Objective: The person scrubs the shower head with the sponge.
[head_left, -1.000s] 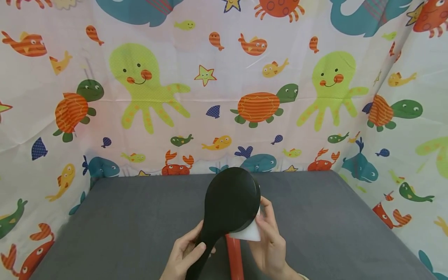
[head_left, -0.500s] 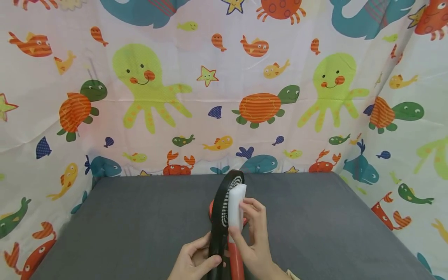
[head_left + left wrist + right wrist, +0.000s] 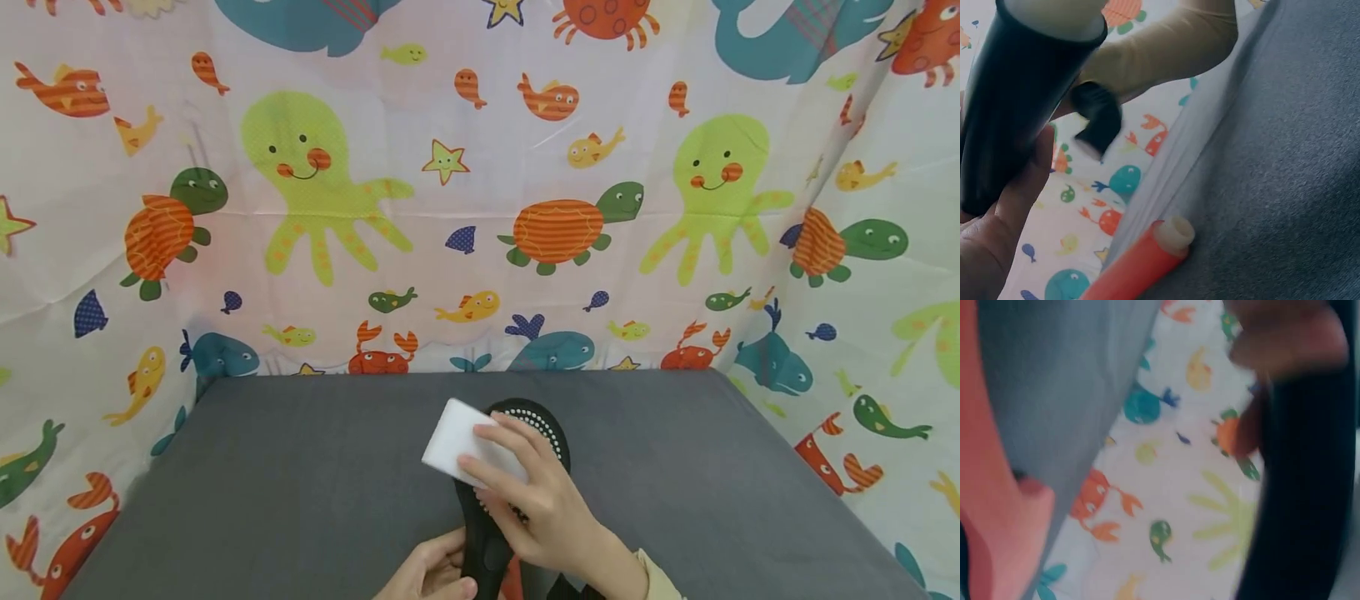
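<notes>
A black shower head (image 3: 557, 446) with pale nozzle dots is held up above the table, nozzle face toward me. My left hand (image 3: 429, 571) grips its handle (image 3: 1016, 112) from the left; the handle's pale end shows in the left wrist view. My right hand (image 3: 543, 496) holds a white sponge block (image 3: 453, 437) over the nozzle face, hiding part of it. Beneath lies a red-orange object with a long handle (image 3: 1138, 262) and a pale round end; most of it is covered in the head view.
Grey cloth covers the table (image 3: 315, 483). A white curtain (image 3: 450, 117) printed with sea animals rises behind it and along both sides. A black strap (image 3: 1099, 119) hangs near the right sleeve (image 3: 1172, 53).
The shower head has turned from its plain back, through edge-on, to its nozzle face. The right hand has swung the sponge across that face to the upper left.
</notes>
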`<action>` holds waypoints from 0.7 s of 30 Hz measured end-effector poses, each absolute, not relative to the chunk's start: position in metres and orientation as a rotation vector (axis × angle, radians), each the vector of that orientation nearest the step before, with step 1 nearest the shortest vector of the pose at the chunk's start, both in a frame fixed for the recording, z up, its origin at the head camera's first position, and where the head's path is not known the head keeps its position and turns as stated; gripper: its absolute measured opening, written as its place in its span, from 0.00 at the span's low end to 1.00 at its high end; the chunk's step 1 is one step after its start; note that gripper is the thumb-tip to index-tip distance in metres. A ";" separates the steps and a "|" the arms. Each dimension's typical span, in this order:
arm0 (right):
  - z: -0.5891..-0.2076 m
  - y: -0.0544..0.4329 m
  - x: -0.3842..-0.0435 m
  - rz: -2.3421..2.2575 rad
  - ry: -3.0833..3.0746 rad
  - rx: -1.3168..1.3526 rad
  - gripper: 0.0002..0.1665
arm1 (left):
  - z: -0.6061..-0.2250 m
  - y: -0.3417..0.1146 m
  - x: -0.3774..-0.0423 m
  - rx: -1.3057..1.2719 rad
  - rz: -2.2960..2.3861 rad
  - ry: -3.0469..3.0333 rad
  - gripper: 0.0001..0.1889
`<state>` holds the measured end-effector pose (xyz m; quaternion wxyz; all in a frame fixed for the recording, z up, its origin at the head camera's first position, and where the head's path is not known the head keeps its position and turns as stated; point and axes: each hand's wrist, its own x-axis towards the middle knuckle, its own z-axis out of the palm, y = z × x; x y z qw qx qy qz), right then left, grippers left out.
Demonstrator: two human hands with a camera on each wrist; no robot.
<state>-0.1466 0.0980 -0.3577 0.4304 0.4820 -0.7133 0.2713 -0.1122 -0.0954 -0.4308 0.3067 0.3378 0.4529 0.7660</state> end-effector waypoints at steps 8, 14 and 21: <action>-0.366 0.130 -0.159 0.793 -2.034 0.793 0.22 | -0.428 -0.095 -0.110 0.833 2.176 0.983 0.23; -0.386 0.117 -0.137 0.787 -2.063 1.011 0.19 | -0.425 -0.100 -0.112 0.848 2.220 0.881 0.21; -0.374 0.099 -0.142 0.684 -2.063 1.194 0.19 | -0.436 -0.095 -0.112 0.946 2.135 0.929 0.22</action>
